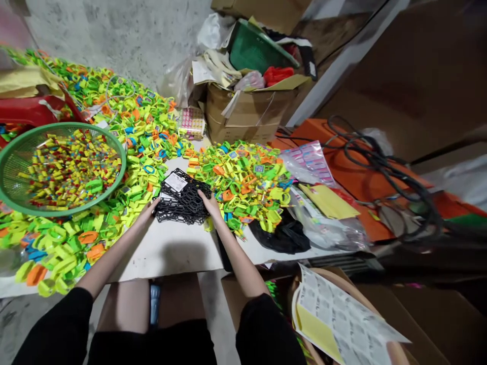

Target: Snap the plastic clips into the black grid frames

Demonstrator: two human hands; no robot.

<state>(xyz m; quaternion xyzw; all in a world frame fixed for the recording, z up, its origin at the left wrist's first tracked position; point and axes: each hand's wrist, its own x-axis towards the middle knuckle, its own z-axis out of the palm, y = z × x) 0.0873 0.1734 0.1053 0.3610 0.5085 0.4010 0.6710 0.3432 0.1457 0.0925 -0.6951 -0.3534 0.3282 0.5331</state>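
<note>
A loose stack of thin black openwork plastic pieces (182,205) lies low over the white tabletop, with a white printed label (175,182) on its upper left part. My left hand (149,210) grips the stack's left edge, its fingertips partly hidden. At the right edge my right hand (209,204) holds it too, thumb on top and the other fingers out of sight underneath. Bright yellow, green, orange and blue plastic watch-like bands (243,177) are heaped close to my right hand. More of these bands (146,177) spread beyond my left hand.
A green round basket (122,162) of small yellow-and-red pieces stands at the left. Behind is a cardboard box (243,114) with a green basket (256,48) on top. To the right lie a black bag (281,234), yellow card (331,202) and coiled black cables (380,162).
</note>
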